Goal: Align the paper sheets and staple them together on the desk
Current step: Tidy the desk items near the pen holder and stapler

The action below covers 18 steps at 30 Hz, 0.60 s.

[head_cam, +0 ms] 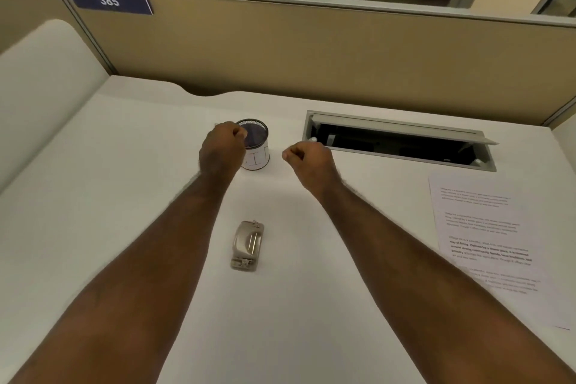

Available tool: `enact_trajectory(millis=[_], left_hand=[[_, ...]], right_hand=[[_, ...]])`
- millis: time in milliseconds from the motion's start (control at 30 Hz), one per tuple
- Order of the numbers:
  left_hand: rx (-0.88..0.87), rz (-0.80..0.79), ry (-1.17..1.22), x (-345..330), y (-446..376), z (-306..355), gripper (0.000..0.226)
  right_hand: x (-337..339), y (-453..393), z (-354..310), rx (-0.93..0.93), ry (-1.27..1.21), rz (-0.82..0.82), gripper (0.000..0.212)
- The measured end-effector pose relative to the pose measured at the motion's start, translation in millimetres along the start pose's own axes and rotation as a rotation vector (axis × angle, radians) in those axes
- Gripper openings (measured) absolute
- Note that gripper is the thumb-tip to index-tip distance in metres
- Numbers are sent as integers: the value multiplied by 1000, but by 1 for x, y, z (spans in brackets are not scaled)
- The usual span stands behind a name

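Printed paper sheets (489, 240) lie overlapped and slightly askew at the desk's right side. A small silver metal stapler-like tool (247, 245) rests on the white desk (124, 196) between my forearms. My left hand (223, 151) hovers with curled fingers at the rim of a mesh cup (257, 146). My right hand (307, 162) is a loose fist above the desk, to the right of the cup. Neither hand visibly holds anything.
An open cable hatch (402, 142) is set into the desk at the back right. A tan partition (311, 50) with a "385" sign (108, 0) runs along the back. A pale rounded panel (40, 84) stands at the left.
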<state>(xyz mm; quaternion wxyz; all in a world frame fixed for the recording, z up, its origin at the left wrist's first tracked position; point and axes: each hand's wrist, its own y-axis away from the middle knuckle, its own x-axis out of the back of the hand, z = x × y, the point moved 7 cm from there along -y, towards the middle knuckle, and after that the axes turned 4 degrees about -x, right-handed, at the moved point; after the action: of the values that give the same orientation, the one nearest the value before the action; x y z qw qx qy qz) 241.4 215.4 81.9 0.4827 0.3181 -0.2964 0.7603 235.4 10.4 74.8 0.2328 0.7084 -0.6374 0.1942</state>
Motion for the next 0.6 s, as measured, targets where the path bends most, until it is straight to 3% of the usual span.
enact_trajectory(millis=[200, 333, 500, 600], left_hand=[[3, -31, -128, -1, -26, 3, 25], [25, -102, -182, -3, -33, -4, 25], [16, -56, -150, 3, -34, -12, 15], [-52, -54, -135, 5, -33, -11, 25]], right_hand=[[-31, -53, -58, 29, 15, 5, 20], [-51, -73, -60, -25, 158, -74, 21], [-55, -78, -55, -25, 187, -66, 17], [-56, -76, -55, 20, 197, -116, 24]])
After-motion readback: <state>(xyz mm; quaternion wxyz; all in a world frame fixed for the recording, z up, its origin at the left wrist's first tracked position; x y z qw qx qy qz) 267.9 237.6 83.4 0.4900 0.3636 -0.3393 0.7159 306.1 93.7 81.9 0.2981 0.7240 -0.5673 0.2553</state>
